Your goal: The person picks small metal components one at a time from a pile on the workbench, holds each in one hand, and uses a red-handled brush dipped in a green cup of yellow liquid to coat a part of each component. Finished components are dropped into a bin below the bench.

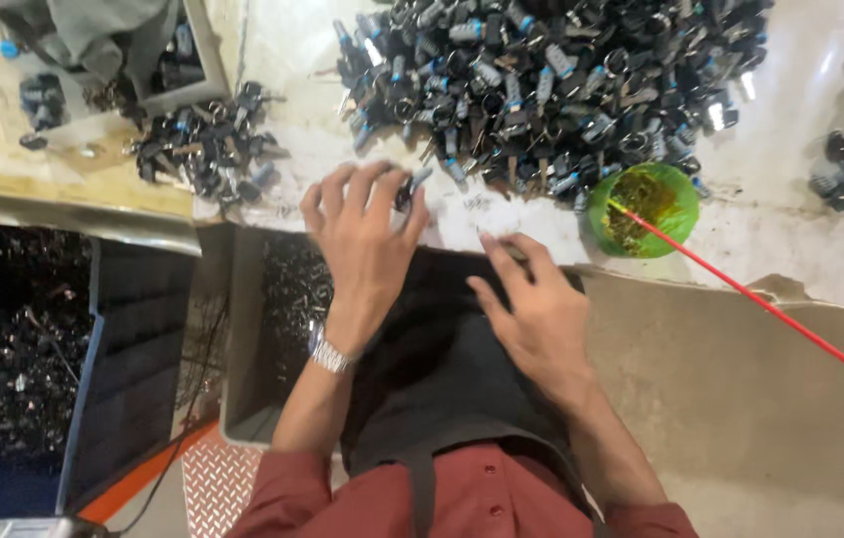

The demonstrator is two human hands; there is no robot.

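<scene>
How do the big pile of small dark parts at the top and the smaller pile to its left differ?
The big pile is much larger and spreads across the white table, reaching the green bowl. The smaller pile is a loose cluster by a grey tray, on a yellowish surface. Both hold similar dark parts with silver and blue ends.

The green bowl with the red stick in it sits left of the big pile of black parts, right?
No. In the head view the green bowl with the red stick sits at the pile's lower right edge, not left.
</scene>
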